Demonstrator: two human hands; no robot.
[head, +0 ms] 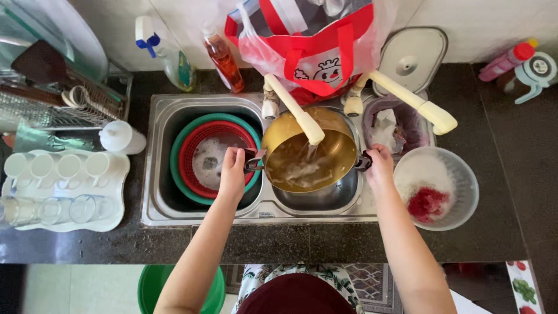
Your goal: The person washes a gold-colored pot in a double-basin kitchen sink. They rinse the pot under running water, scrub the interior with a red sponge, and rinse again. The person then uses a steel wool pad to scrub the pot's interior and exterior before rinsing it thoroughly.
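A gold-coloured pot (308, 152) hangs over the right basin of a steel double sink (157, 168), with brownish water inside. My left hand (233, 170) grips its left handle and my right hand (379, 166) grips its right handle. A cream tap spout (293, 107) runs water into the pot. A second cream tap (407, 97) points right. Under the pot sits a steel bowl (325, 197).
The left basin holds a red strainer (197, 145) inside a green basin (177, 157). A clear bowl (436, 186) with white and red contents stands on the right counter. A white tray of cups (64, 186) sits left. Bottles and a red bag (308, 40) line the back wall.
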